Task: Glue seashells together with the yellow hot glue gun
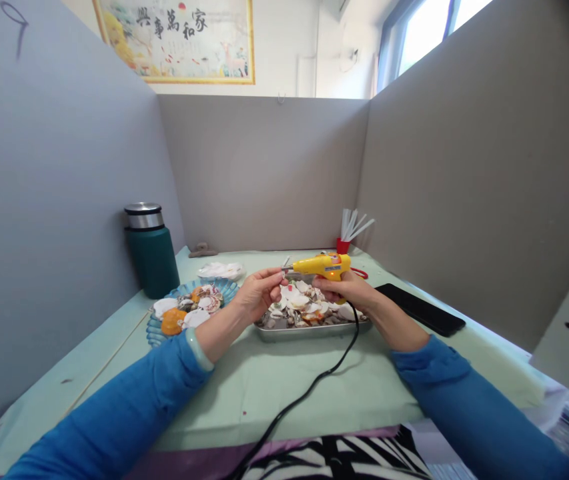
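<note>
My right hand is wrapped round the handle of a yellow hot glue gun, its nozzle pointing left. In front of the nozzle, my left hand is closed in a pinch; a small whitish bit shows at the fingertips, too small to name. Both hands are raised over a metal tray heaped with seashells. To the left of my left hand stands a blue scalloped dish holding white, orange and patterned shells. A black cord hangs from the glue gun toward me.
A dark green flask stands at the left. White pieces fill a clear dish at the back, near a brown clip. Glue sticks stand in a red cup. A black phone lies right. Grey partitions enclose the table.
</note>
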The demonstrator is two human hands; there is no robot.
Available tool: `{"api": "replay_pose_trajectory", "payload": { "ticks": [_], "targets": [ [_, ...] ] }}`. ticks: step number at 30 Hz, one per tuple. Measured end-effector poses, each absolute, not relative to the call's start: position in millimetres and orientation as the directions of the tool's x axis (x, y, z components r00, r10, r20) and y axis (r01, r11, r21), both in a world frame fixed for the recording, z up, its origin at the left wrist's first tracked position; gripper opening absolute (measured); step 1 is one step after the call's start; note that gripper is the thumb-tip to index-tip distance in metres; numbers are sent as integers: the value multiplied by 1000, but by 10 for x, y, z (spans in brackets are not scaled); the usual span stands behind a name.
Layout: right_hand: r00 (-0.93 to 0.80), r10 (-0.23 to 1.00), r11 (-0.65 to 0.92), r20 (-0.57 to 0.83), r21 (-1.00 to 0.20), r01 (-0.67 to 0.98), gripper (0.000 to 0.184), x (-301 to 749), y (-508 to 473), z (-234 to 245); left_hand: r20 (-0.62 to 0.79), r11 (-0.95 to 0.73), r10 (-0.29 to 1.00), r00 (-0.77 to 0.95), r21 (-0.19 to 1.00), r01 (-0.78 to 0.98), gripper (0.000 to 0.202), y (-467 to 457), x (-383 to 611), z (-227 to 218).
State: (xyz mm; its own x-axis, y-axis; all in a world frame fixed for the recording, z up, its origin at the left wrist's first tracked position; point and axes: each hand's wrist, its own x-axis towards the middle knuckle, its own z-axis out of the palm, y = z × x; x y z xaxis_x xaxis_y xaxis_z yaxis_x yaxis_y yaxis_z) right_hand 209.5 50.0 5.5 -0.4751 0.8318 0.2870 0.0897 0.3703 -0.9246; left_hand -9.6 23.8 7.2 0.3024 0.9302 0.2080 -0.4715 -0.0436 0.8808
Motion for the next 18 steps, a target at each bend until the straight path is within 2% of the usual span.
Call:
{"api": "replay_pose_trajectory", "payload": {
  "ticks": [7, 18],
  "targets": [
    [-465, 834, 361, 295, -931, 57, 34, 2091, 524, 46, 199, -35, 928, 315, 888, -458, 25, 222, -84, 81],
    [-469, 832, 379, 295, -920, 94, 34, 2087, 516, 39, 205, -50, 943, 261, 865, -499, 22, 242, -95, 64]
  ]
}}
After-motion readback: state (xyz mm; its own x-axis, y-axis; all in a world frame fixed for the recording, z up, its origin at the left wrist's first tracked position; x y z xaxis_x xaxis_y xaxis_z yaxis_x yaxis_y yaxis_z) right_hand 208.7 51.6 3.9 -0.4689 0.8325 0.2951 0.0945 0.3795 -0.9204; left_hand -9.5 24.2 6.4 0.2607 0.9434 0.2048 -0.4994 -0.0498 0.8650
